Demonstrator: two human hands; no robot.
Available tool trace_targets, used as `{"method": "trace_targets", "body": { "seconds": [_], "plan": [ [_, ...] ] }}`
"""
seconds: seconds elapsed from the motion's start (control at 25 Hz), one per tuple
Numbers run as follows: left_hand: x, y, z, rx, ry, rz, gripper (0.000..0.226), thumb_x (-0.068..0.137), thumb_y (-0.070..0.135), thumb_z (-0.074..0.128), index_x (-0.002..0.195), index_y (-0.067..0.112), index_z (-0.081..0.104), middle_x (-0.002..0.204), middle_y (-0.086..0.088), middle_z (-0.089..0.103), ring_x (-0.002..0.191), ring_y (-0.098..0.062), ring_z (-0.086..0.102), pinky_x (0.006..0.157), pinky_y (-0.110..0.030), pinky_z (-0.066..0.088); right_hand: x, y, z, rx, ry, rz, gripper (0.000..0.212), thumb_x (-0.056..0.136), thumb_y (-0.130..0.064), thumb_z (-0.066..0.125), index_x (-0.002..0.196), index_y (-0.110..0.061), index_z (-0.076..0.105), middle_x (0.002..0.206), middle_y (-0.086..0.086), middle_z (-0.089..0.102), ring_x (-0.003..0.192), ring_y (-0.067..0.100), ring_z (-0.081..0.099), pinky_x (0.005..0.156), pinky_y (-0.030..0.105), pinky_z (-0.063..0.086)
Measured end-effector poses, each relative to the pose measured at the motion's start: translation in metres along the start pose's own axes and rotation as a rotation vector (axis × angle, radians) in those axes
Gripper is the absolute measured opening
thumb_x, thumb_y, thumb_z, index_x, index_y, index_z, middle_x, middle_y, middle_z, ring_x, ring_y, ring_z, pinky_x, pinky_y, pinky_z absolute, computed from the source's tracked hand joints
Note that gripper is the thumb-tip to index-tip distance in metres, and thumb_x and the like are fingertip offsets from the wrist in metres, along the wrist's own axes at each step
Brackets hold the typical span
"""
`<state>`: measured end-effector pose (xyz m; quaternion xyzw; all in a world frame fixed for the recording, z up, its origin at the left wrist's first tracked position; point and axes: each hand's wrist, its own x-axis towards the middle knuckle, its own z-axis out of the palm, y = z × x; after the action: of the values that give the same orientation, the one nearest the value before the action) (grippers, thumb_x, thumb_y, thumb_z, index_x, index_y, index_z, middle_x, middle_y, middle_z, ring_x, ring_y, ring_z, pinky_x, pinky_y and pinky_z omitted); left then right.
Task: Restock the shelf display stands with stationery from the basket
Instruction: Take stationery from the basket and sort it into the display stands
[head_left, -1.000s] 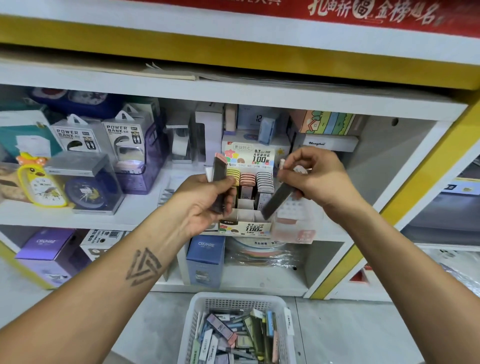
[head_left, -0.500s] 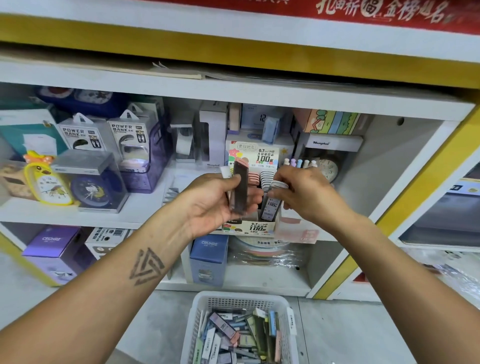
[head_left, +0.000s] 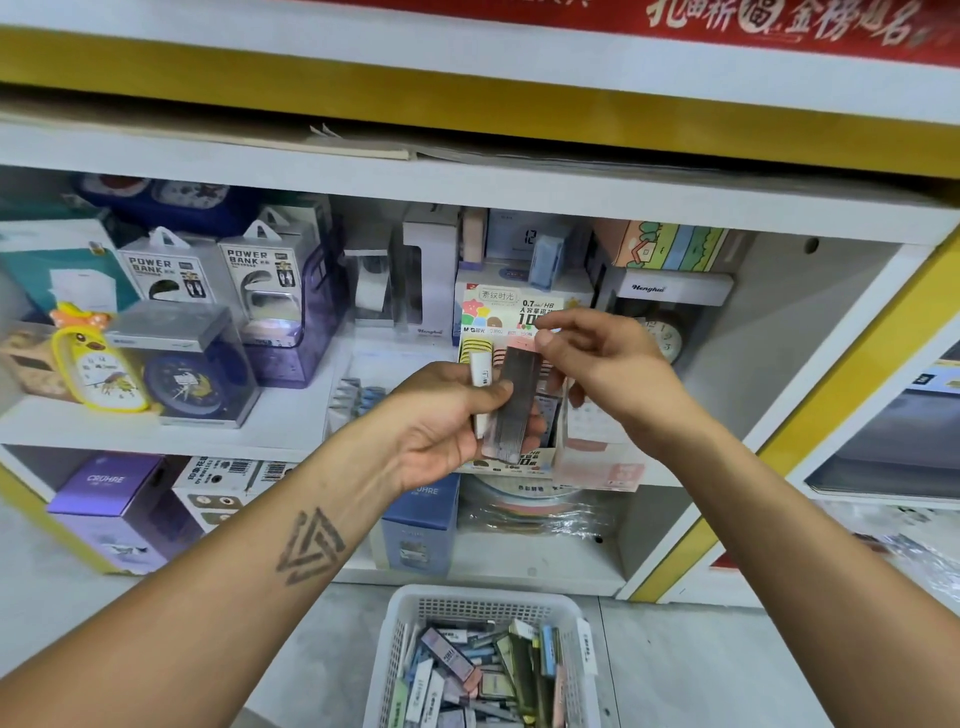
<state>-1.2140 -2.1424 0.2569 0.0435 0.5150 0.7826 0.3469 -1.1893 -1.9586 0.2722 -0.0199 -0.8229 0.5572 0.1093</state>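
Hands met by the display stand (head_left: 511, 312): left hand (head_left: 447, 426) gripped two lead cases (head_left: 511, 402), right hand (head_left: 605, 364) pinched the dark one's top, prob. to slot it in.

light: bright, even | shadows: soft | edges: wide-angle bowing | blur: slight

flat smoky-grey plastic lead case (head_left: 511, 402): had a pink cap
perforated plastic basket (head_left: 470, 609): was white
duck-shaped alarm clock (head_left: 98, 364): was yellow
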Motion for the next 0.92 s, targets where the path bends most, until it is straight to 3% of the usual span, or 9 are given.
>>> {"method": "trace_targets", "body": {
  "seconds": [0.08, 0.2, 0.32, 0.4, 0.52, 0.6, 0.68, 0.76, 0.92],
  "plan": [
    [0.000, 0.000, 0.001, 0.057, -0.022, 0.005, 0.018, 0.096, -0.002, 0.052, 0.109, -0.006, 0.064, 0.088, -0.025, 0.070, 0.075, -0.035, 0.072, 0.061, -0.040, 0.060, -0.002, -0.001, -0.002, 0.171, -0.107, 0.066, 0.023, 0.091, -0.014, 0.070, 0.113, -0.013, 0.070, 0.096, 0.004, 0.075, 0.077, 0.016, 0.064, 0.058, 0.026, 0.045],
    [-0.003, 0.002, 0.003, 0.010, -0.061, -0.028, 0.018, 0.096, -0.002, 0.050, 0.105, -0.002, 0.065, 0.079, -0.019, 0.068, 0.066, -0.026, 0.067, 0.058, -0.034, 0.057, -0.006, 0.000, -0.006, 0.364, -0.230, 0.090, 0.033, 0.082, -0.005, 0.072, 0.116, -0.006, 0.070, 0.111, 0.016, 0.073, 0.094, 0.023, 0.066, 0.078, 0.031, 0.047],
    [-0.004, 0.004, 0.002, -0.006, -0.013, -0.035, 0.023, 0.098, -0.001, 0.046, 0.112, -0.004, 0.064, 0.088, -0.022, 0.068, 0.077, -0.031, 0.069, 0.067, -0.037, 0.060, -0.007, -0.001, -0.013, 0.360, -0.184, -0.028, 0.029, 0.080, 0.000, 0.073, 0.109, -0.001, 0.070, 0.096, 0.013, 0.075, 0.083, 0.017, 0.070, 0.076, 0.023, 0.054],
    [-0.002, 0.009, -0.003, 0.075, 0.146, 0.017, 0.022, 0.098, 0.002, 0.049, 0.113, -0.006, 0.064, 0.093, -0.024, 0.067, 0.083, -0.032, 0.068, 0.068, -0.038, 0.060, -0.006, -0.005, -0.019, 0.261, -0.070, -0.103, 0.028, 0.075, -0.006, 0.080, 0.101, -0.003, 0.071, 0.083, 0.007, 0.073, 0.072, 0.012, 0.068, 0.065, 0.020, 0.055],
    [-0.002, 0.019, -0.013, 0.165, 0.317, 0.056, 0.022, 0.090, 0.009, 0.058, 0.109, 0.002, 0.066, 0.074, -0.007, 0.057, 0.061, -0.015, 0.050, 0.056, -0.027, 0.044, -0.001, -0.004, -0.022, -0.048, 0.129, -0.154, 0.017, 0.076, -0.016, 0.085, 0.088, -0.018, 0.074, 0.079, -0.003, 0.073, 0.064, 0.003, 0.063, 0.061, 0.019, 0.052],
    [-0.004, 0.024, -0.015, 0.118, 0.322, 0.033, 0.021, 0.087, 0.019, 0.051, 0.098, 0.005, 0.064, 0.068, -0.003, 0.050, 0.058, -0.013, 0.040, 0.056, -0.026, 0.035, 0.002, 0.000, -0.015, -0.249, 0.164, -0.188, 0.010, 0.083, -0.021, 0.080, 0.092, -0.024, 0.076, 0.080, -0.010, 0.072, 0.063, 0.001, 0.061, 0.061, 0.023, 0.051],
    [-0.006, 0.025, -0.015, 0.071, 0.291, 0.007, 0.036, 0.088, 0.025, 0.043, 0.099, 0.000, 0.065, 0.069, -0.004, 0.048, 0.061, -0.014, 0.039, 0.059, -0.027, 0.034, 0.004, 0.003, -0.006, -0.437, 0.144, -0.284, 0.015, 0.090, -0.022, 0.073, 0.104, -0.020, 0.076, 0.088, -0.008, 0.072, 0.072, 0.009, 0.063, 0.070, 0.027, 0.052],
    [-0.006, 0.025, -0.018, 0.035, 0.268, -0.005, 0.044, 0.089, 0.023, 0.040, 0.109, -0.007, 0.066, 0.071, -0.005, 0.048, 0.063, -0.014, 0.040, 0.060, -0.027, 0.036, 0.004, 0.006, 0.002, -0.598, 0.108, -0.407, 0.017, 0.093, -0.022, 0.069, 0.109, -0.018, 0.073, 0.095, -0.003, 0.073, 0.082, 0.015, 0.066, 0.078, 0.030, 0.053],
    [-0.004, 0.022, -0.020, 0.020, 0.274, -0.004, 0.029, 0.094, 0.008, 0.046, 0.108, -0.008, 0.067, 0.072, -0.006, 0.049, 0.062, -0.014, 0.043, 0.059, -0.025, 0.041, 0.008, 0.013, 0.014, -0.767, 0.084, -0.453, 0.010, 0.091, -0.029, 0.069, 0.100, -0.028, 0.066, 0.087, -0.007, 0.070, 0.079, 0.017, 0.063, 0.068, 0.036, 0.052]
  ]
}}
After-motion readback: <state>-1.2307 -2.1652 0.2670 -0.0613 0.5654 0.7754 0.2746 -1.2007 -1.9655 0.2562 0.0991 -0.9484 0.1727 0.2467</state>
